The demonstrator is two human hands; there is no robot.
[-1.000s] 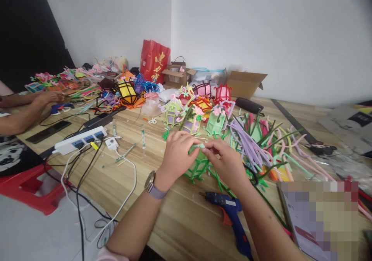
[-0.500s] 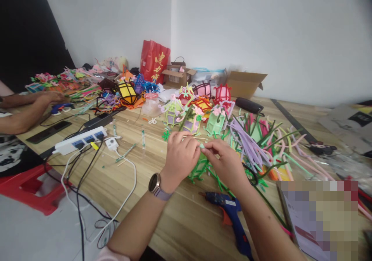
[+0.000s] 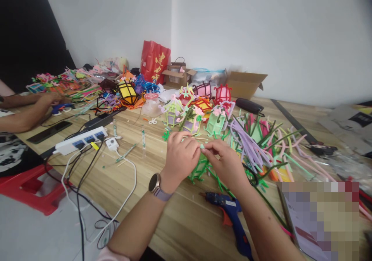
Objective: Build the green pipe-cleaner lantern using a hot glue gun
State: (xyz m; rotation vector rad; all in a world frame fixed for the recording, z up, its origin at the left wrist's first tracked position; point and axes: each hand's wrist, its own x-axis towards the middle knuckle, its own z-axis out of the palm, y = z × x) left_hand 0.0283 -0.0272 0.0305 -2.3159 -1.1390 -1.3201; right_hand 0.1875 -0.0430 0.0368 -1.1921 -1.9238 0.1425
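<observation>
My left hand, with a watch on its wrist, is closed, fingertips against a small light green fuzzy piece. My right hand pinches the same piece from the other side. A thin wooden stick shows just beyond the fingers; whether a hand holds it I cannot tell. Below the hands, partly covered, sits a green pipe-cleaner lantern. A blue hot glue gun lies near my right forearm, its nozzle pointing left. Behind the hands stand a pale green lantern and a purple-and-green lantern.
Purple pipe cleaners are heaped at right, near a tablet-like device. At left lie a white power strip with trailing cables and a black phone. A co-worker's hands are at far left. Cardboard boxes line the wall.
My hands stay almost in place, still on the light green piece. At far left, the co-worker's hand and forearm have shifted slightly.
</observation>
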